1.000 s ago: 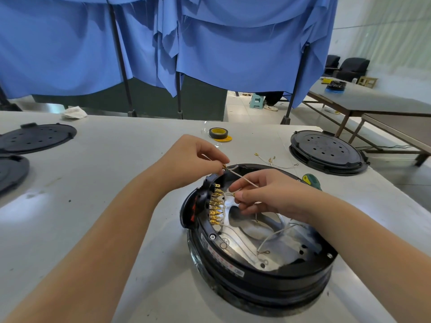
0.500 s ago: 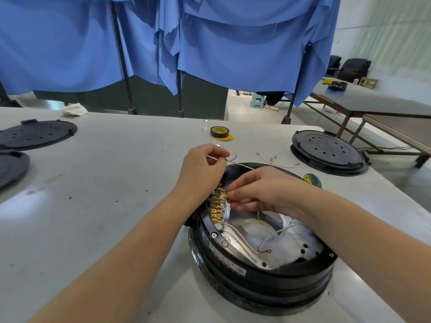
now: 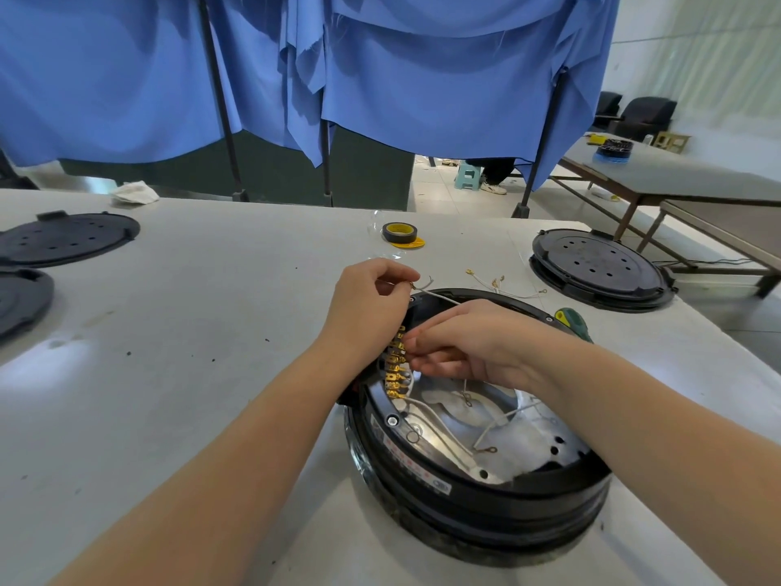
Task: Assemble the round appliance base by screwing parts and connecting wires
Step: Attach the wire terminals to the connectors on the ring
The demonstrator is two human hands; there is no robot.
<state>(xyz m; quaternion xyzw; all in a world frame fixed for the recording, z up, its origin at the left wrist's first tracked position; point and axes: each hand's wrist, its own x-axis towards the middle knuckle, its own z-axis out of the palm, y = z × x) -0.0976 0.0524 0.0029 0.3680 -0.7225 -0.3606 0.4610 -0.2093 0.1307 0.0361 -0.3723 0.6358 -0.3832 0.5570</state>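
**Two hands at the terminal row of the round base**

Two hands work over the round appliance base (image 3: 477, 471), which sits on the grey desk (image 3: 190, 332) with its open side up, showing a silvery metal plate and loose white wires inside. The left hand (image 3: 372, 310) hovers at the base's far-left rim, fingers curled, pinching a thin white wire (image 3: 439, 296) whose ring end pokes out past the fingertips. That wire runs across the rim to the right hand (image 3: 469, 344), which reaches over the base's interior; its fingertips are pinched together right at the row of gold terminals (image 3: 395, 365) mounted along the base's left inner edge. What exactly the right fingers grip at that spot I cannot tell.

Just beyond the base lie a few spare wires (image 3: 503, 285) with gold ends, and a green-handled screwdriver (image 3: 570, 321) rests against the base's far-right rim. Farther beyond the base sits a roll of black tape (image 3: 399, 233) on a yellow disc. Well to the right of the base stands another black round unit (image 3: 600, 268); far to its left lie two black lids (image 3: 63, 236).
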